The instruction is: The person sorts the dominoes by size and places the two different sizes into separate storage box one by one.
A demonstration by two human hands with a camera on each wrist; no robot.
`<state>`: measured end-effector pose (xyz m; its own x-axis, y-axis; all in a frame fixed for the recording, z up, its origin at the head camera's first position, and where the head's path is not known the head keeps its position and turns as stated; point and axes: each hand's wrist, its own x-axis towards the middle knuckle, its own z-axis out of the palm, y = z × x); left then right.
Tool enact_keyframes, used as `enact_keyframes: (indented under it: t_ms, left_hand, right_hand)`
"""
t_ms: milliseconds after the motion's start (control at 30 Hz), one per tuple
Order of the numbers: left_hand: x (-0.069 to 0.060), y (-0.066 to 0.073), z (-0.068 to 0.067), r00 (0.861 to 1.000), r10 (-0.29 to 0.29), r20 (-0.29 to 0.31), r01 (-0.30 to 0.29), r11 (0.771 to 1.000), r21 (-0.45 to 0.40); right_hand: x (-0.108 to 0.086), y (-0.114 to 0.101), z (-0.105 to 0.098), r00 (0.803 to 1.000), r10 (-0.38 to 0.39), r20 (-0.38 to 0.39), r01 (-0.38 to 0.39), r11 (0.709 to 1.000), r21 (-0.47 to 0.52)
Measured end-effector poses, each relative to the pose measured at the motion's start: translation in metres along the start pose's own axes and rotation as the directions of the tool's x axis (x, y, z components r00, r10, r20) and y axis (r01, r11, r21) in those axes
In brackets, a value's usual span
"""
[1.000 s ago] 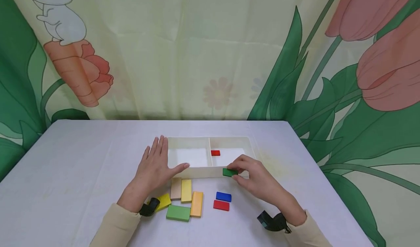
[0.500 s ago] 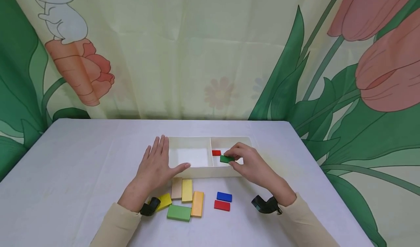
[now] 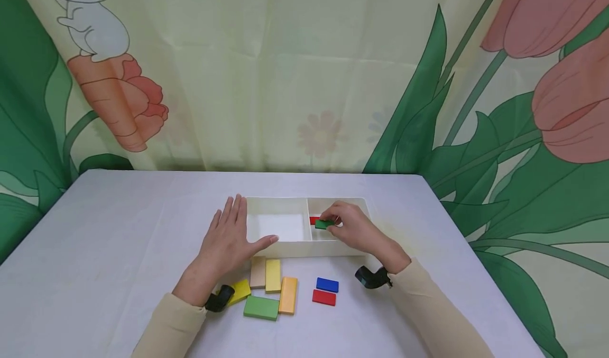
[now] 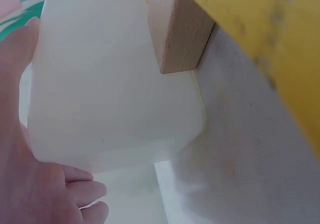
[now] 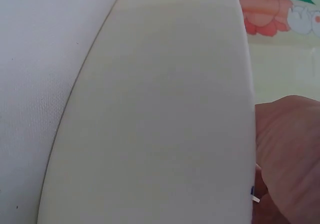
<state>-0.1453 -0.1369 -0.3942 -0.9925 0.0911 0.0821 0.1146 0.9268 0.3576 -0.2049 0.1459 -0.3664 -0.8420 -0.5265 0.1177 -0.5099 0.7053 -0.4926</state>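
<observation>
At the right compartment (image 3: 320, 235) of the white tray (image 3: 300, 249), a green block (image 3: 323, 224) juts leftward from the right hand (image 3: 357, 230)'s pinching fingers (image 3: 331, 211), the left hand (image 3: 225, 240)'s outstretched.

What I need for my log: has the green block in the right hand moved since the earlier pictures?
Yes: against the white box, the green block has moved farther back and leftward, closer to the divider.
</observation>
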Motion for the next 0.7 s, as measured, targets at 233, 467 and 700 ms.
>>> enact_keyframes:
  t_ms: [233, 467, 700]
  left_hand:
    - [0.001, 0.000, 0.001, 1.000, 0.000, -0.004, 0.000, 1.000, 0.000]
    - [0.002, 0.001, -0.001, 1.000, 0.007, -0.012, -0.007, 1.000, -0.001]
    - [0.001, 0.002, -0.001, 1.000, 0.013, -0.020, -0.013, 1.000, -0.001]
  right_hand:
    - [0.013, 0.007, 0.006, 0.999, 0.013, 0.050, -0.012, 1.000, -0.012]
    - [0.025, 0.011, 0.009, 0.992, 0.038, 0.118, -0.036, 0.999, -0.016]
    - [0.032, 0.010, 0.011, 0.987, 0.046, 0.153, -0.040, 0.998, -0.042]
